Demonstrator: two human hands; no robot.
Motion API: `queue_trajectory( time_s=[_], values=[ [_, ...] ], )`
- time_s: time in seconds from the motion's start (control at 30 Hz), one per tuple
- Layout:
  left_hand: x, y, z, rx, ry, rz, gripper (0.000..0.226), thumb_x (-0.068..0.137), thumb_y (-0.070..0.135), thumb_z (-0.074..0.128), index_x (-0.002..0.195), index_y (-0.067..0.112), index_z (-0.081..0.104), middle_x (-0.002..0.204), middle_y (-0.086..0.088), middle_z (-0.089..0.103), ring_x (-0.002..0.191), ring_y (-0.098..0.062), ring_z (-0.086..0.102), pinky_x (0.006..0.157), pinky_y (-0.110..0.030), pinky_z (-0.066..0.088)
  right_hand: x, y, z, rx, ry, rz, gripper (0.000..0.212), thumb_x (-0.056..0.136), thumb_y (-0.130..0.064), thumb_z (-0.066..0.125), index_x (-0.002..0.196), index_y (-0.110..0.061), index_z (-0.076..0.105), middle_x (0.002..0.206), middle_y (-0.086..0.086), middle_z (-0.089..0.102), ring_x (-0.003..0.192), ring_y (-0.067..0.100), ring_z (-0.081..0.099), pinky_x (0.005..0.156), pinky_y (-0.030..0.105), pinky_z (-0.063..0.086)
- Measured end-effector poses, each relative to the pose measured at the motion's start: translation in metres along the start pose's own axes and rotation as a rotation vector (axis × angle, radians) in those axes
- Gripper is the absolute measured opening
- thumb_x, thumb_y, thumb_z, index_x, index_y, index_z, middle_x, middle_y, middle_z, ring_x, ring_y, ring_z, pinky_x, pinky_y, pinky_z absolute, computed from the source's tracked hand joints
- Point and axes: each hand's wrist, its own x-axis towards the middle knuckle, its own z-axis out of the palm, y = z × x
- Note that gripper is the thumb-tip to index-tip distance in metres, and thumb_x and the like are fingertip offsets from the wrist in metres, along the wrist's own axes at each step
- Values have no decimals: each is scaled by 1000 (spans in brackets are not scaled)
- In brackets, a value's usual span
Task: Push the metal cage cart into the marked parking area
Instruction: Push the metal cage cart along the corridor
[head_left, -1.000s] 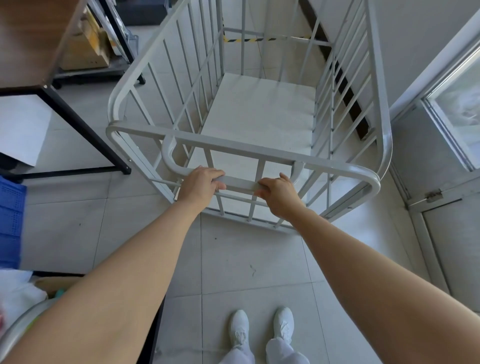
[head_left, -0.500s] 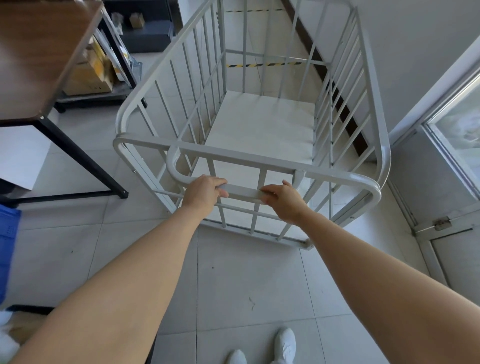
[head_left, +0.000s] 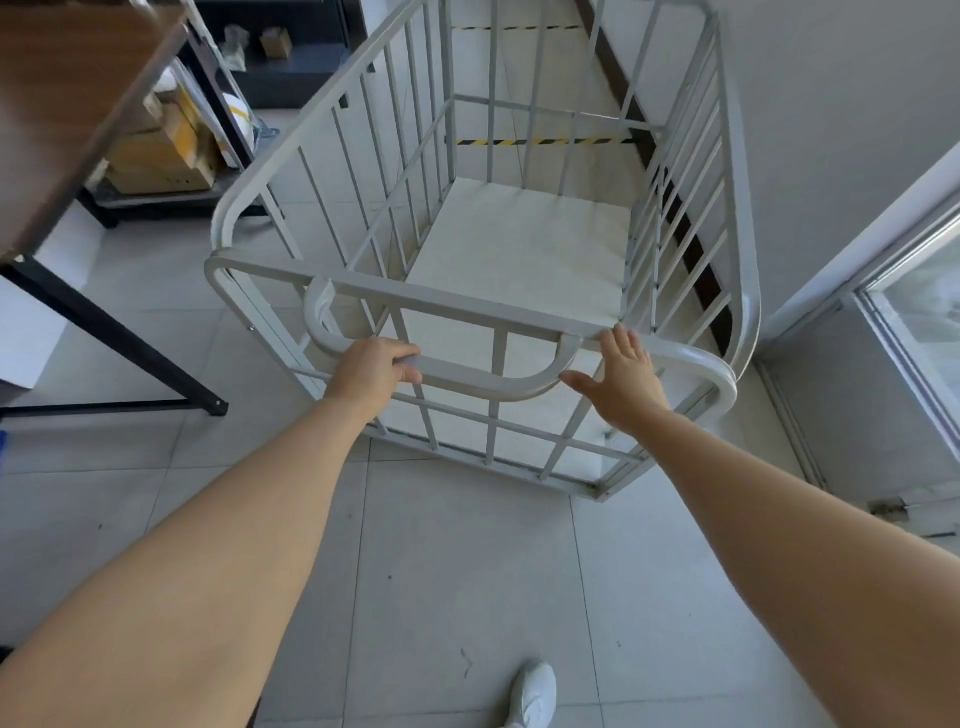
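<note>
Left hand (head_left: 371, 366) clamped on the handle (head_left: 467, 376), right hand (head_left: 626, 379) spread open against the top rail beside it, cage cart (head_left: 519, 249) just short of the striped floor tape (head_left: 540, 141) ahead: parking judged unfinished, final push into the marked area left.

One cart (head_left: 519, 260) fills the middle of the frame, with one curved handle (head_left: 467, 376) on its near end. Two hands: the left hand (head_left: 371, 371) at centre, the right hand (head_left: 626, 384) just right of it. One white shoe (head_left: 532, 693) at the bottom edge. One table (head_left: 67, 93) in the upper left. Two striped tape lines (head_left: 540, 141) on the floor at top centre.
</note>
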Motion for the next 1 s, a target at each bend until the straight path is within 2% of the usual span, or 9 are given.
queue_trajectory(
  time_s=[0.13, 0.4, 0.67, 1.0],
  values=[
    [30, 14, 2, -2, -3, -15, 38, 88, 6, 64, 126, 10, 63, 126, -9, 65, 130, -24, 49, 112, -34, 33, 36, 7, -12, -28, -14, -44, 84, 89, -58, 48, 150, -8, 19, 161, 10, 7, 149, 27, -3, 122, 42, 6],
    [92, 41, 6, 1, -21, -20, 41, 85, 7, 67, 126, 10, 63, 137, -9, 57, 131, -25, 48, 110, -33, 34, 98, 16, -37, -8, -43, -45, 90, 89, -55, 51, 153, -9, 8, 161, 10, -4, 149, 26, -10, 119, 41, 0],
    [163, 73, 9, 42, -37, -15, 43, 84, 11, 69, 127, 13, 63, 136, -9, 58, 129, -25, 50, 109, -35, 38, 171, 30, -65, 2, -58, -49, 90, 89, -54, 52, 153, -11, 6, 162, 9, -5, 149, 25, -11, 120, 39, -1],
    [236, 131, 27, 62, -3, -20, 42, 86, 13, 68, 128, 12, 61, 134, -10, 59, 127, -26, 52, 104, -29, 38, 260, 64, -101, 3, -60, -70, 91, 89, -51, 54, 153, -8, 5, 161, 9, -5, 148, 25, -12, 119, 41, -2]
  ],
)
